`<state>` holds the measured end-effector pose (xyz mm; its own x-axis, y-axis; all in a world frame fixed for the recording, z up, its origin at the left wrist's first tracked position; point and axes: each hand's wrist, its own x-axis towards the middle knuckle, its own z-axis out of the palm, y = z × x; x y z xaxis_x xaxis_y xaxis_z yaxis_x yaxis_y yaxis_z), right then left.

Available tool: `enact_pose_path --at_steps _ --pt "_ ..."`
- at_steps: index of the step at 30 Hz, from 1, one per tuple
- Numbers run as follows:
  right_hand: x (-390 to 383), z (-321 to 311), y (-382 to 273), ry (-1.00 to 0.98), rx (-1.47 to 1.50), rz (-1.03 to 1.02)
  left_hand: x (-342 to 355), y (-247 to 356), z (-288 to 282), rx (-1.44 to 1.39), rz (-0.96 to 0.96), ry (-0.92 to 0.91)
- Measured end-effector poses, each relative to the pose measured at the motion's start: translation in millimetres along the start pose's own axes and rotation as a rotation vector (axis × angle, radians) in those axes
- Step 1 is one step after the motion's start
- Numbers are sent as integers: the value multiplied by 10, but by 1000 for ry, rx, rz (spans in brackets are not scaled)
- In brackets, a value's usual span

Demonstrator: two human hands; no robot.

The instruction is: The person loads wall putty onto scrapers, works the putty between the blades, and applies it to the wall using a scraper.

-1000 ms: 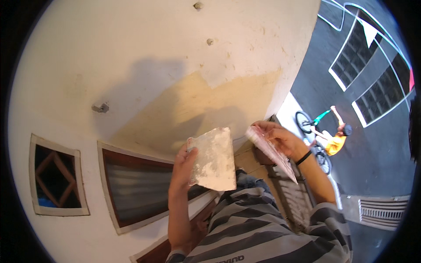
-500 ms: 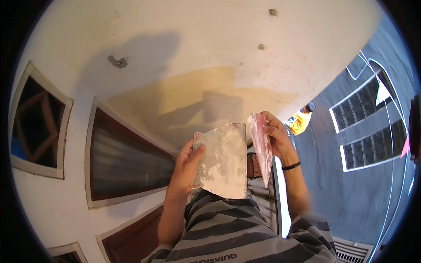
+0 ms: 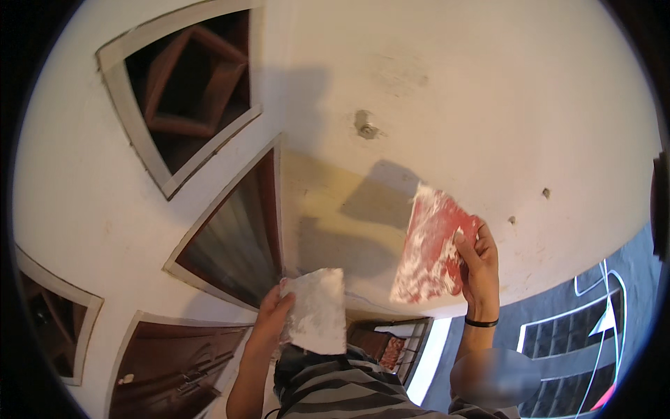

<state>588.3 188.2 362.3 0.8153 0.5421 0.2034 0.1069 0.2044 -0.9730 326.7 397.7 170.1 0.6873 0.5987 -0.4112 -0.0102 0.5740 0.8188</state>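
Note:
My left hand [image 3: 271, 318] grips a flat plate [image 3: 317, 311] caked in white plaster, held upright in front of my chest. My right hand [image 3: 477, 264] holds a red scraper blade [image 3: 433, 246] smeared with white plaster, raised to the right of the plate and close to the white wall [image 3: 447, 105]. The blade's top edge is near the wall beside a yellowish unpainted patch [image 3: 335, 216]. The two tools are apart.
A dark window opening [image 3: 241, 230] with a white frame lies left of the patch, and another opening with a wooden lattice [image 3: 185, 84] is above it. A bolt [image 3: 366, 129] sticks out of the wall. Far below, a gate and dark pavement [image 3: 565, 342] show.
The view has swung so the windows now sit upper left. My right hand has lifted the red blade away from the plate, up and right toward the wall. My left hand keeps the plate low.

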Motion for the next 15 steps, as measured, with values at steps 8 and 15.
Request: enact_pose_path --at_steps 8,15 --pt "297 1151 -480 256 -824 -812 -402 -513 -738 -240 11 158" --pt "540 1303 -841 335 -1343 -1335 -410 -692 -926 -294 33 95"
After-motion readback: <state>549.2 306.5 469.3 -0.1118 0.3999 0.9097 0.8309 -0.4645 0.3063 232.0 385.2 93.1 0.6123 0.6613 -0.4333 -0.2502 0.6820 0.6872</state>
